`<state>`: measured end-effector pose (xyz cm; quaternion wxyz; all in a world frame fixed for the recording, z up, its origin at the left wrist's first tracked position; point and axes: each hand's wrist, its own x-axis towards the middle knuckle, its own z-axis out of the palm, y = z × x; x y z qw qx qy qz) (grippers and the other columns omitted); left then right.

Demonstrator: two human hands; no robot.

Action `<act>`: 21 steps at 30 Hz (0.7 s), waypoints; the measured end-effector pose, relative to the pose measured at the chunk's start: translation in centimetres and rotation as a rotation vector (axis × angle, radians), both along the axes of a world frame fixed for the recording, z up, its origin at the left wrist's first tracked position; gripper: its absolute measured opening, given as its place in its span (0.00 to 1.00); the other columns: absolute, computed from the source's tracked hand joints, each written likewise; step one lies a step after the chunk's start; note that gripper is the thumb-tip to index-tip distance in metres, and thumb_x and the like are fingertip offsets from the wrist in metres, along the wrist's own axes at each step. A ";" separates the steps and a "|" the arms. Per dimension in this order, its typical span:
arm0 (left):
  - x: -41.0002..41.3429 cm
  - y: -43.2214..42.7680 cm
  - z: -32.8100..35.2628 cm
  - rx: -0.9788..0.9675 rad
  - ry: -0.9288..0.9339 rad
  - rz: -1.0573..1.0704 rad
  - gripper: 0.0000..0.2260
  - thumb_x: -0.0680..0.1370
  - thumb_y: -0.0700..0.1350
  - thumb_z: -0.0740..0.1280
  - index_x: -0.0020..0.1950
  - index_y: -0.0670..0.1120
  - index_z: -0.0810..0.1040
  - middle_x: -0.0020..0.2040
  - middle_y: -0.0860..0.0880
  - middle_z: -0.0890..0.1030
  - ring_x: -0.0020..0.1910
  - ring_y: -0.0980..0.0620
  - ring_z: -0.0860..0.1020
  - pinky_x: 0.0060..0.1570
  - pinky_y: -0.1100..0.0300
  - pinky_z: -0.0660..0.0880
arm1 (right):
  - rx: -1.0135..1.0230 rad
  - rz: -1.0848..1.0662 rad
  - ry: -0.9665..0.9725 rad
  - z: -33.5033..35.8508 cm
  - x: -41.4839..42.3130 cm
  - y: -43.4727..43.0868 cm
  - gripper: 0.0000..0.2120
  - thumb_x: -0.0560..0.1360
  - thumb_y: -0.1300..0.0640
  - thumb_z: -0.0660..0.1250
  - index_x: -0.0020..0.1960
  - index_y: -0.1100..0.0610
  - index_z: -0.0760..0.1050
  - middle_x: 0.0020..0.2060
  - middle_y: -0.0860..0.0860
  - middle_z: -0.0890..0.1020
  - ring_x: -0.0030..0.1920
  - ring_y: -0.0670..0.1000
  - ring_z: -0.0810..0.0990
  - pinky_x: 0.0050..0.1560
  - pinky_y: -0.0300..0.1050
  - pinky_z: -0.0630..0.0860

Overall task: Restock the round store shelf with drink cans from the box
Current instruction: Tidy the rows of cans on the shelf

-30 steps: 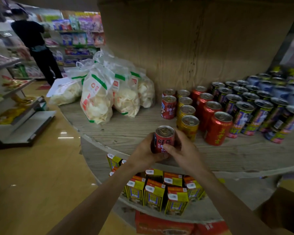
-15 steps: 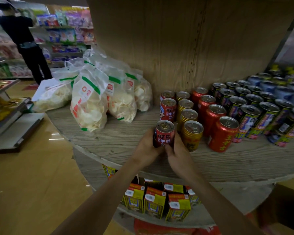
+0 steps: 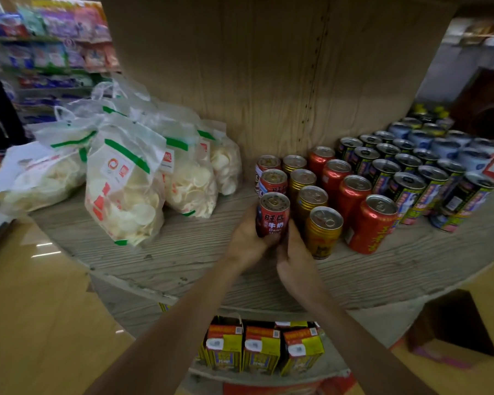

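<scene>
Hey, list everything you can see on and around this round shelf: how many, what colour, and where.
held red can: one, red, front of the leftmost can column on the round shelf
short red cans: two, red, directly behind it
gold cans: four, gold, next column to the right
tall red cans: four, red, right of the gold ones
dark cans: many, dark with purple and green labels, further right
pale blue cans: several, blue, back right
cracker bags: several, clear with green strips, left on the shelf
cartons: at least three, yellow and red, lower tier
box: one, brown, low right
left hand and right hand: two, each with a grip on one side of the held red can
</scene>
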<state>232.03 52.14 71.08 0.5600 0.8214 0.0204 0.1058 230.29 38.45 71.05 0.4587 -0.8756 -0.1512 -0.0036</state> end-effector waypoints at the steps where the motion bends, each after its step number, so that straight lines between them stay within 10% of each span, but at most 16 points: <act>1: 0.3 0.0 -0.2 -0.003 -0.005 0.004 0.35 0.70 0.49 0.77 0.75 0.56 0.66 0.69 0.53 0.77 0.69 0.53 0.74 0.69 0.45 0.72 | -0.004 -0.009 -0.009 -0.1 0.0 0.1 0.33 0.82 0.63 0.59 0.82 0.55 0.48 0.80 0.52 0.57 0.80 0.51 0.57 0.79 0.45 0.54; 13: 2.3 -0.7 -0.5 0.038 0.001 0.032 0.38 0.74 0.51 0.75 0.78 0.58 0.60 0.71 0.52 0.76 0.69 0.50 0.75 0.68 0.44 0.73 | -0.062 -0.045 -0.090 -0.9 -0.1 0.8 0.33 0.81 0.64 0.60 0.82 0.57 0.50 0.79 0.55 0.60 0.79 0.51 0.59 0.73 0.36 0.54; 21: 2.3 -0.7 -0.7 0.152 0.005 0.079 0.40 0.75 0.51 0.75 0.82 0.53 0.57 0.69 0.44 0.69 0.68 0.45 0.72 0.62 0.60 0.68 | -0.035 -0.061 -0.124 -1.5 -0.1 0.8 0.32 0.81 0.65 0.61 0.81 0.58 0.52 0.79 0.55 0.61 0.79 0.52 0.59 0.73 0.37 0.55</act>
